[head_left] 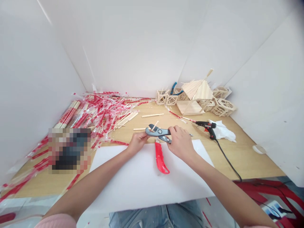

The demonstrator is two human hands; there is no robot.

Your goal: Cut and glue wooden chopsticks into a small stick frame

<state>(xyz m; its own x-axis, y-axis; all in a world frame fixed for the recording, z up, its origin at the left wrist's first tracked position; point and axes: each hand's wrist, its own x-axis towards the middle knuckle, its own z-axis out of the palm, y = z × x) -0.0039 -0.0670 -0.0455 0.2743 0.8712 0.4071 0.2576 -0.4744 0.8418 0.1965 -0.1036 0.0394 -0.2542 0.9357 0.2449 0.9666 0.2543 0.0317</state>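
My right hand (180,141) grips the handles of grey cutting pliers (158,132) held over the far edge of a white board (142,177). My left hand (136,141) holds a thin wooden stick (154,126) that pokes up through the pliers' jaws. A red utility knife (160,158) lies on the white board just below both hands.
A black glue gun (207,126) with its cord lies to the right by a white tissue (223,133). Stick-built house and cube models (198,96) stand at the back right. Red-and-clear chopstick wrappers and sticks (95,110) pile on the left. Loose sticks (152,115) lie on the table.
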